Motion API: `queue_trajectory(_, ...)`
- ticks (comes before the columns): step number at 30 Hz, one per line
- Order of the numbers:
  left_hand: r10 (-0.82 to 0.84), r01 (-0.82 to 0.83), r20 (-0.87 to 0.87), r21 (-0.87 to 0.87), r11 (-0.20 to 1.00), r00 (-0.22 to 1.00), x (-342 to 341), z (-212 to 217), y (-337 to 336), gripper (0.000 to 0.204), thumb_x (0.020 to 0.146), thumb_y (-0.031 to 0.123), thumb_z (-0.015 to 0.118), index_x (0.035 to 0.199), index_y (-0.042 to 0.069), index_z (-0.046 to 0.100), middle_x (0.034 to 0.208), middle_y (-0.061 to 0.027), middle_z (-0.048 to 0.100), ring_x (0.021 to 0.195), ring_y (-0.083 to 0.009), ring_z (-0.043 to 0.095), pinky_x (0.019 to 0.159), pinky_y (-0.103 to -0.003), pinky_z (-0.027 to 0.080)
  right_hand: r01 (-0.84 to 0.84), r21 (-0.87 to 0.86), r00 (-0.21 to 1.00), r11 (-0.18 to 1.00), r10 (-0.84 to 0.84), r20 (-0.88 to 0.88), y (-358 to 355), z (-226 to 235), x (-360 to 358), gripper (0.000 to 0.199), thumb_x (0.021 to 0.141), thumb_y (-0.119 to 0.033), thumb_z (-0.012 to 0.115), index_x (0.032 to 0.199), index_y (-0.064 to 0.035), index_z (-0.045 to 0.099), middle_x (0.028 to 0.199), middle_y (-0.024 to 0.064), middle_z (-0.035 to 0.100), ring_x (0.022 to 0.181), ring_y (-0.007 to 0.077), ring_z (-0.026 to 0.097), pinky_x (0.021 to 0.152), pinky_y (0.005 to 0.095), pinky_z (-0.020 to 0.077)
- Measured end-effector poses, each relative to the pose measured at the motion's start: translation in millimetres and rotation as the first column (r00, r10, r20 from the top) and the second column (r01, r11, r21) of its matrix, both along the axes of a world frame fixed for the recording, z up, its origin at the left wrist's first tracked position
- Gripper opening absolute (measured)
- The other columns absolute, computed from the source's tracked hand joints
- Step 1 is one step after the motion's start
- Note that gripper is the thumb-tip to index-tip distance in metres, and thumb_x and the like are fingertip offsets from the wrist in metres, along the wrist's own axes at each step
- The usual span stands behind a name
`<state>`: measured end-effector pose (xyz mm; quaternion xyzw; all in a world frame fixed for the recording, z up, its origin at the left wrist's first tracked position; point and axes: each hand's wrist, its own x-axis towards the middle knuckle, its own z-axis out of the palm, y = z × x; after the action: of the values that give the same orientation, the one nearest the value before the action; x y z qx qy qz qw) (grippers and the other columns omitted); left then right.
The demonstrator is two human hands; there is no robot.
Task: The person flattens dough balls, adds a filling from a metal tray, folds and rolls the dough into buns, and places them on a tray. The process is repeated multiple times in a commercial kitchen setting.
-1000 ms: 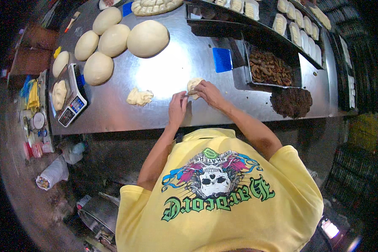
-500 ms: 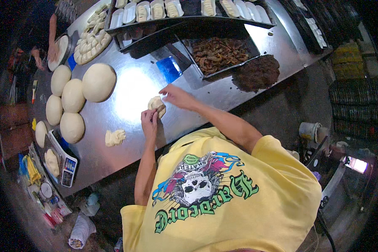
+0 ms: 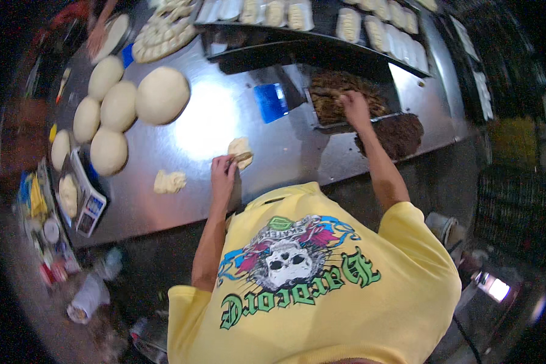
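Observation:
My left hand (image 3: 224, 173) is at a small piece of dough (image 3: 240, 145) on the metal table, fingers closed on a brown strip (image 3: 243, 158) that lies across the dough. The exact kind of this strip is unclear. Over a dark metal tray (image 3: 315, 109), my right hand (image 3: 355, 109) reaches into brown, strip-like filling (image 3: 371, 100). Its fingers look pinched together at the filling, and the fingertips are partly hidden. A heap of dark brown crumbly filling (image 3: 400, 134) sits against the tray's near side. Left of my left hand lies another dough lump (image 3: 169, 182).
Several large round dough balls (image 3: 162, 95) stand at the left, by a scale (image 3: 91, 209). A blue scraper (image 3: 271, 102) lies mid-table. Trays of shaped dough in white papers (image 3: 348, 25) line the back. At the far left, another person's hand (image 3: 96, 41) touches round dough.
My right hand has left the small dough piece and moved right into the filling tray. The left hand stays at the dough, which now lies flatter and more exposed. The view has shifted.

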<state>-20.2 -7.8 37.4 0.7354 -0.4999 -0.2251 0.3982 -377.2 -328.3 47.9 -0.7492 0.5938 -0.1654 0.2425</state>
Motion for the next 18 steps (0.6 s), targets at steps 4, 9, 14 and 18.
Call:
queue_trajectory(4,0.007,-0.007,-0.012,-0.009,1.0,1.0,3,-16,6,0.021,0.093,0.008,0.068,0.114,0.004,0.069,0.108,-0.012,0.06,0.092,-0.0249,0.064,0.083,-0.034,0.055,-0.169,0.248,0.92,0.954,0.063,0.387,48,73,63,0.028,0.099,-0.025,0.066,0.115,-0.0031,0.067,0.109,0.0069,0.068,0.097,0.0185,0.067,0.081,0.0341,0.0564)
queue_trajectory(9,0.03,-0.026,-0.149,0.034,0.999,0.988,8,-3,-1,0.021,0.094,0.009,0.067,0.115,0.005,0.07,0.102,-0.0106,0.063,0.089,-0.0208,0.067,0.081,-0.032,0.055,-0.601,0.49,0.735,0.632,0.197,0.648,118,19,139,0.022,0.097,-0.02,0.068,0.112,-0.003,0.065,0.108,0.0016,0.066,0.099,0.0131,0.064,0.084,0.0306,0.0517)
queue_trajectory(14,0.006,0.026,-0.322,0.096,0.995,0.947,24,-4,-6,0.026,0.093,0.011,0.069,0.118,0.007,0.071,0.106,-0.0104,0.062,0.091,-0.0192,0.066,0.083,-0.031,0.055,-0.714,0.208,0.679,0.668,0.589,0.439,178,-29,196,0.021,0.093,-0.017,0.07,0.109,-0.0048,0.066,0.105,0.0113,0.061,0.095,0.0227,0.063,0.081,0.0357,0.0515)
queue_trajectory(18,-0.07,0.117,-0.341,0.119,0.986,0.937,24,2,-3,0.031,0.092,0.013,0.072,0.122,0.007,0.07,0.113,-0.0102,0.058,0.096,-0.0196,0.065,0.083,-0.031,0.056,-0.637,0.014,0.75,0.771,0.615,0.241,188,-27,206,0.026,0.087,-0.017,0.075,0.107,-0.0039,0.065,0.105,0.0153,0.054,0.098,0.0289,0.058,0.083,0.0389,0.0498)
